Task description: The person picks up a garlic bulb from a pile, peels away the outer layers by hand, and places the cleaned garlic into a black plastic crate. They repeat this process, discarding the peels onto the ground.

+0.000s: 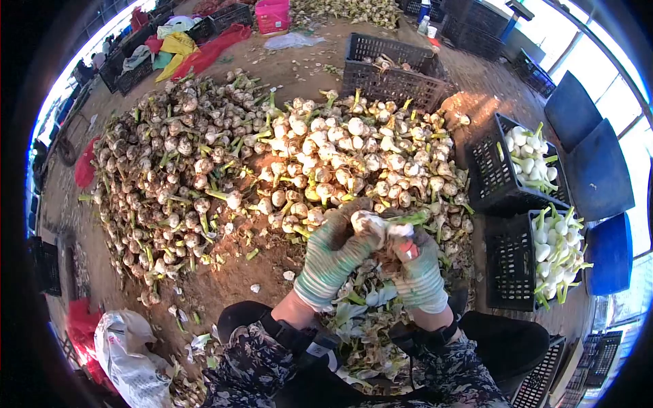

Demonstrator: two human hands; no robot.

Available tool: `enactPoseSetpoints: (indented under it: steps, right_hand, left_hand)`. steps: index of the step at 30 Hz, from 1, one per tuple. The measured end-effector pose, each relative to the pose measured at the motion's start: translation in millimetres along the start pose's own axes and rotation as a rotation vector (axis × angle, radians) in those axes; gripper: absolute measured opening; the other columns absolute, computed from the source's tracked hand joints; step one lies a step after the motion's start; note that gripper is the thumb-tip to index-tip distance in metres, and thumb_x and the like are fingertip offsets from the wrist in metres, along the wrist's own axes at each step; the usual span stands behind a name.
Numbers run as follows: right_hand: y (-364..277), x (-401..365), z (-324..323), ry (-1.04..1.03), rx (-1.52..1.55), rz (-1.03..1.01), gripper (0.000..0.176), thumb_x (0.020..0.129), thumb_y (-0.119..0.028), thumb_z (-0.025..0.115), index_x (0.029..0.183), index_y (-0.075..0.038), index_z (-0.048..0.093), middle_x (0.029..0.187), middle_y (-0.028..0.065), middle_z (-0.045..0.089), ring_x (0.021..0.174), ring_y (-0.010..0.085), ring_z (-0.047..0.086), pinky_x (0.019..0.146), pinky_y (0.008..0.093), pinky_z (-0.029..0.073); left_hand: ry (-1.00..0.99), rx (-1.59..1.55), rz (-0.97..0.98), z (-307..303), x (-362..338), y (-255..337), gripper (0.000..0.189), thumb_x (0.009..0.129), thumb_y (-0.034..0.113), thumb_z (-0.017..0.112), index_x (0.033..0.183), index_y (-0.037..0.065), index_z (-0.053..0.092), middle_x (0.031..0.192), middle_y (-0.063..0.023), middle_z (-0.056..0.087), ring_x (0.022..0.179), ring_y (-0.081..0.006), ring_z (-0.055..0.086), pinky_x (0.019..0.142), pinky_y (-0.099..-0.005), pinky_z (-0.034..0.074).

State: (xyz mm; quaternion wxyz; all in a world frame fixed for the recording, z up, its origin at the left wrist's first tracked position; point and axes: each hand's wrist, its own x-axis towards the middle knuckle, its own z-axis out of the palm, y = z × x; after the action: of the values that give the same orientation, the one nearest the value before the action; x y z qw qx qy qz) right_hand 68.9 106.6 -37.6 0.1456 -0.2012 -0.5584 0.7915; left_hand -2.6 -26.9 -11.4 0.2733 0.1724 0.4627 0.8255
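Observation:
In my gloved left hand [331,255] is a garlic bulb [367,223], its fingers closed around the pale head. The green stem points right, over my right hand [416,268], which is closed at the neck of the same bulb. A small red piece [408,250] shows at that hand's thumb; I cannot tell whether it is a tool handle. Both gloves are striped green and white and soiled at the fingers. Just beyond my hands lies a wide heap of unpeeled garlic [360,156]. Peeled skins and leaves [354,326] cover the ground between my legs.
Two black crates of cleaned white garlic [527,160] [558,251] stand at the right beside blue panels [598,170]. Behind the heap is another black crate [394,71]. A pink bucket [272,17] stands farther back. At lower left lies a white sack [129,353].

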Motion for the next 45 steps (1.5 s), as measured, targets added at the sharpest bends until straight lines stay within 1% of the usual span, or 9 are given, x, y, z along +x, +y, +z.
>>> enactPoseSetpoints:
  steps: [3, 20, 25, 27, 34, 36, 40, 43, 45]
  right_hand:
    - [-0.7, -10.6, 4.2, -0.037, 0.232, 0.001, 0.032, 0.08, -0.006, 0.057, 0.11, -0.003, 0.047, 0.093, 0.0069, 0.057, 0.075, 0.0145, 0.056, 0.063, 0.022, 0.047]
    - [-11.4, -10.6, 1.0, -0.046, 0.146, 0.012, 0.041, 0.075, -0.018, 0.065, 0.11, -0.003, 0.05, 0.101, 0.0068, 0.058, 0.091, 0.0162, 0.057, 0.078, 0.0287, 0.047]
    - [-9.7, -10.3, -1.9, -0.266, 0.63, 0.198, 0.064, 0.071, -0.046, 0.064, 0.117, -0.007, 0.042, 0.112, 0.008, 0.052, 0.099, 0.0207, 0.054, 0.086, 0.038, 0.046]
    - [-1.7, -3.1, -12.4, -0.388, 0.726, 0.254, 0.07, 0.073, -0.05, 0.06, 0.123, -0.005, 0.038, 0.116, 0.0107, 0.049, 0.103, 0.0218, 0.051, 0.087, 0.0384, 0.045]
    - [-14.5, -2.3, -18.4, -0.39, 0.871, 0.308, 0.079, 0.069, -0.041, 0.066, 0.129, -0.001, 0.031, 0.124, 0.0124, 0.043, 0.11, 0.0258, 0.045, 0.094, 0.0438, 0.037]
    - [-22.3, -7.9, -15.0, -0.303, 0.773, 0.275, 0.083, 0.064, -0.038, 0.07, 0.129, -0.003, 0.032, 0.127, 0.0106, 0.04, 0.115, 0.0265, 0.04, 0.097, 0.0447, 0.032]
    - [-38.7, -18.1, -6.6, -0.37, 0.746, 0.34, 0.076, 0.064, -0.035, 0.072, 0.125, -0.006, 0.037, 0.118, 0.0093, 0.046, 0.11, 0.0225, 0.044, 0.093, 0.0403, 0.036]
    - [7.6, -18.6, -18.0, -0.04, 0.33, 0.282, 0.051, 0.076, -0.034, 0.063, 0.116, -0.007, 0.045, 0.098, 0.0108, 0.059, 0.079, 0.0216, 0.06, 0.066, 0.0335, 0.05]
    - [25.3, -28.1, -41.7, -0.216, 0.536, 0.348, 0.048, 0.076, -0.033, 0.063, 0.114, -0.008, 0.047, 0.088, 0.0106, 0.06, 0.075, 0.0223, 0.061, 0.064, 0.0339, 0.05]
  left_hand:
    - [0.039, 0.001, -0.041, 3.7, -0.3, 7.0, 0.049, 0.078, 0.008, 0.063, 0.121, 0.0, 0.04, 0.107, -0.006, 0.051, 0.097, -0.0139, 0.05, 0.085, -0.0275, 0.042]
    - [0.033, 0.141, 0.064, 9.4, -1.2, -2.4, 0.048, 0.079, 0.012, 0.062, 0.12, -0.001, 0.041, 0.104, -0.0044, 0.052, 0.095, -0.0133, 0.05, 0.083, -0.0264, 0.042]
    - [-0.011, -0.467, -0.215, 2.4, 5.1, 1.3, 0.04, 0.079, 0.039, 0.058, 0.094, 0.002, 0.052, 0.076, -0.0062, 0.056, 0.073, -0.0149, 0.052, 0.066, -0.0271, 0.042]
    - [-0.024, -0.737, -0.234, -18.2, 7.1, -14.2, 0.034, 0.076, 0.024, 0.052, 0.096, -0.003, 0.051, 0.086, -0.0126, 0.057, 0.082, -0.0228, 0.053, 0.077, -0.0347, 0.043]
    - [0.165, -0.825, -0.273, -7.4, 10.1, 6.8, 0.048, 0.07, 0.037, 0.054, 0.098, -0.002, 0.054, 0.101, -0.0182, 0.055, 0.082, -0.0341, 0.055, 0.07, -0.0481, 0.048]
    - [-0.159, -0.827, -0.371, -17.4, 11.3, 11.0, 0.045, 0.073, 0.042, 0.056, 0.089, 0.0, 0.057, 0.094, -0.0159, 0.057, 0.077, -0.0294, 0.058, 0.069, -0.0448, 0.049]
    - [-0.119, 0.12, -0.259, 10.0, -8.4, 13.5, 0.017, 0.074, 0.008, 0.065, 0.088, 0.001, 0.059, 0.076, -0.0058, 0.06, 0.067, -0.0148, 0.057, 0.068, -0.0264, 0.047]
    - [-0.142, 0.377, -0.05, 12.1, -8.9, -7.5, 0.034, 0.068, 0.009, 0.071, 0.099, 0.003, 0.059, 0.089, -0.0052, 0.06, 0.078, -0.014, 0.056, 0.073, -0.027, 0.044]
    - [-0.201, 0.656, 0.194, 12.7, -7.7, -1.5, 0.046, 0.066, 0.015, 0.073, 0.107, 0.003, 0.056, 0.1, -0.0078, 0.058, 0.089, -0.0179, 0.055, 0.077, -0.029, 0.044]
